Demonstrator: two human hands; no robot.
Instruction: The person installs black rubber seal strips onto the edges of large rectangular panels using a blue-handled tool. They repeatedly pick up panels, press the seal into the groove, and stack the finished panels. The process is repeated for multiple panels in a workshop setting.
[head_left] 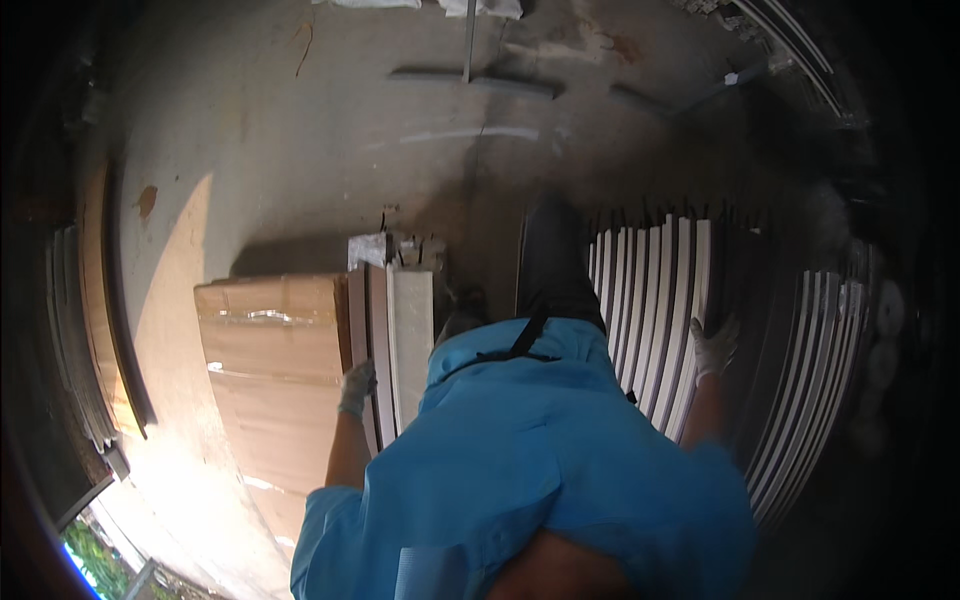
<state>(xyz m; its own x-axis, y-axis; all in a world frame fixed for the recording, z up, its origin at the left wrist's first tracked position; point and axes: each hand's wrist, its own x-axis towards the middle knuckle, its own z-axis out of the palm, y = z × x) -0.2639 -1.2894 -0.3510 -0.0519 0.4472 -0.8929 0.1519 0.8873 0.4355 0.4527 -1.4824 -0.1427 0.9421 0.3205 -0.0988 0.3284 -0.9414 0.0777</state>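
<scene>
My left hand (357, 387), in a pale work glove, is at the edge of a long brown-grey panel (378, 340) beside the cardboard. Its fingers look curled over that edge, though the grip is partly hidden. A pale grey panel (412, 340) stands just right of it. On the other side, my right hand (713, 347), gloved too, lies with fingers apart against a row of upright long panels (655, 310) with white edges and dark gaps. My body in a blue shirt stands between the two groups and hides their near ends.
Large flat cardboard packs (275, 380) stand left of me. Farther left, a long brown board (105, 300) leans near grey lengths. More white-edged strips (805, 390) are at the far right. A grey metal bar with a crosspiece (475, 80) lies on the concrete floor (330, 150) ahead.
</scene>
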